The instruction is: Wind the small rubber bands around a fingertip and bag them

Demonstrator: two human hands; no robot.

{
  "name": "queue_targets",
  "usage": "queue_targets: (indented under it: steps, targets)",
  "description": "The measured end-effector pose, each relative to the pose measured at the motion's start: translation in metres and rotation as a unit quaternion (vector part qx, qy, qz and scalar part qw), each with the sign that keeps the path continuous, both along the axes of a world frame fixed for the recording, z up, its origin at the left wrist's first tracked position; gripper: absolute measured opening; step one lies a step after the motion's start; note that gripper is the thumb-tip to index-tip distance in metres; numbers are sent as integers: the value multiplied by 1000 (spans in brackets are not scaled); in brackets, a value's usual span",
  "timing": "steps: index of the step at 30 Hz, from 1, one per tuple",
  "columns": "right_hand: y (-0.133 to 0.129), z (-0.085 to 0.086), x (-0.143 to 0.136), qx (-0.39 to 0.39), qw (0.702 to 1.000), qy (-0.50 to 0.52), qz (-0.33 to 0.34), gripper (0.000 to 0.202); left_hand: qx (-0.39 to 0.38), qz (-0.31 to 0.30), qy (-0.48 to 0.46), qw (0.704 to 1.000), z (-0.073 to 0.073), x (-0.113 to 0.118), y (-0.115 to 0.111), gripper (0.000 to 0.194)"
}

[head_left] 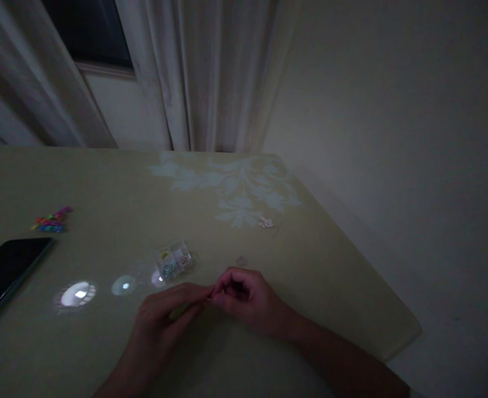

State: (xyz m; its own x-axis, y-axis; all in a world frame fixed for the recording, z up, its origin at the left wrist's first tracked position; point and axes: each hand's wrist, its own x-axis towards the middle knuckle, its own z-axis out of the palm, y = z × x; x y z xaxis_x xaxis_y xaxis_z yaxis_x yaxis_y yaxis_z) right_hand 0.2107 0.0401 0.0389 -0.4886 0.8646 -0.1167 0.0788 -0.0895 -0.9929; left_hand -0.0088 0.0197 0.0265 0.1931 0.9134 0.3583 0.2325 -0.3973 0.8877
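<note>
At lower left we see a phone (9,273) with bright beads (52,221) just above it, then, near the centre, a clear box (175,260) of small rings. Below the box, our left hand (159,318) and right hand (252,298) pinch something tiny between fingertips that meet, too small to name. If either pinch slips, it could drop and, being so small, be hard to find on the dim table (115,354).
</note>
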Motion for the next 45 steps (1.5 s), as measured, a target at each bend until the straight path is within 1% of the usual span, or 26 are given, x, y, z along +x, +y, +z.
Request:
queue_targets:
  steps: [2,3,5,7,9,11,15,17,19,20,22,25,27,28,30,32,33,35,36,38,39,41,42,44,45]
  targets:
    - [4,-1,5,46,998,-46,-3,28,13,14,2,1000,1,-4,0,23]
    - [7,-2,8,86,993,-79,13,25,12,22,6,1000,1,-6,-1,21]
    - [12,-3,15,172,969,-154,85,19,-1,44,15,999,1,-8,-1,15]
    - [14,-2,20,233,931,-225,169,15,-19,71,16,997,1,-7,-2,8]
    - [12,1,21,257,899,-283,216,10,-34,87,15,995,2,-6,-2,4]
    - [7,4,19,268,876,-330,229,8,-40,86,12,995,2,-4,-1,4]
    - [0,9,12,287,841,-390,239,15,-48,53,-4,997,2,-1,0,14]
    - [0,9,10,287,832,-406,247,17,-57,44,-14,997,1,-1,0,20]
    - [1,7,11,283,835,-402,247,15,-66,40,-27,997,1,-1,-1,21]
    - [2,6,12,282,843,-389,242,15,-72,39,-37,996,1,-2,-1,19]
    - [4,3,13,276,872,-344,212,13,-87,37,-55,994,3,-2,-2,13]
    - [6,0,13,247,931,-244,112,13,-111,52,-57,991,5,-1,-2,2]
    - [5,0,11,209,961,-175,44,9,-122,54,-45,990,5,2,-2,6]
    - [4,1,11,183,972,-142,24,6,-127,44,-37,990,6,4,-2,9]
    - [2,4,9,124,989,-83,15,7,-133,12,-24,991,6,7,-3,12]
    - [-1,7,7,68,996,-42,27,14,-125,-8,-31,992,6,10,-3,5]
    - [-2,8,6,46,998,-28,32,17,-112,-9,-41,993,5,10,-3,5]
    - [-5,9,4,9,999,-10,38,25,-69,-12,-55,996,4,9,-3,21]
    - [-6,8,3,-6,999,-3,38,29,-45,-17,-54,997,3,8,-3,25]
    - [-8,7,2,-28,999,4,39,37,-13,-28,-41,999,3,5,-3,27]
    - [-7,7,1,-33,999,2,37,40,-12,-26,-38,999,3,3,-3,26]
    - [-3,7,4,-20,1000,-9,18,41,-34,-4,-42,999,5,2,-3,20]
    - [2,8,7,1,1000,-21,-5,39,-48,12,-46,998,6,3,-3,16]
    - [15,9,18,80,992,-66,-79,31,-66,39,-50,996,9,4,-4,8]
    - [22,9,24,131,978,-103,-122,25,-69,48,-51,995,9,5,-4,6]
